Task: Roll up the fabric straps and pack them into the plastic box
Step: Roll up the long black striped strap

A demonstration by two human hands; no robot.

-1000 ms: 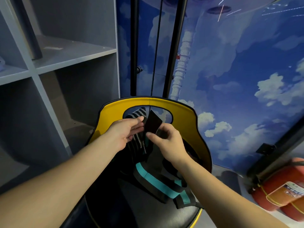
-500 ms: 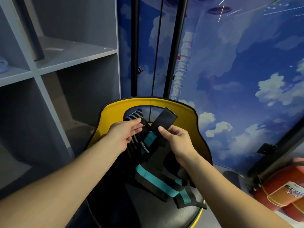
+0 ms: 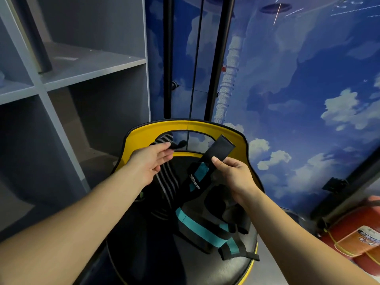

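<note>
My right hand (image 3: 232,174) pinches the black end tab of a black-and-teal fabric strap (image 3: 197,177), lifted over the chair seat. The rest of that strap (image 3: 205,229) trails down and lies folded on the black seat. My left hand (image 3: 151,159) holds the top of a black strap with grey stripes (image 3: 166,182), which hangs down from its fingers near the yellow chair back (image 3: 144,132). The two hands are apart, each with its own strap. No plastic box is in view.
A grey shelving unit (image 3: 72,79) stands on the left with a dark tube on its upper shelf. Black poles (image 3: 216,58) and a blue sky-printed wall rise behind the chair. Red fire extinguishers (image 3: 349,237) lie at the lower right.
The hands have drawn apart. My right hand pulled the teal strap's black tab up and to the right, off the striped strap that my left hand keeps.
</note>
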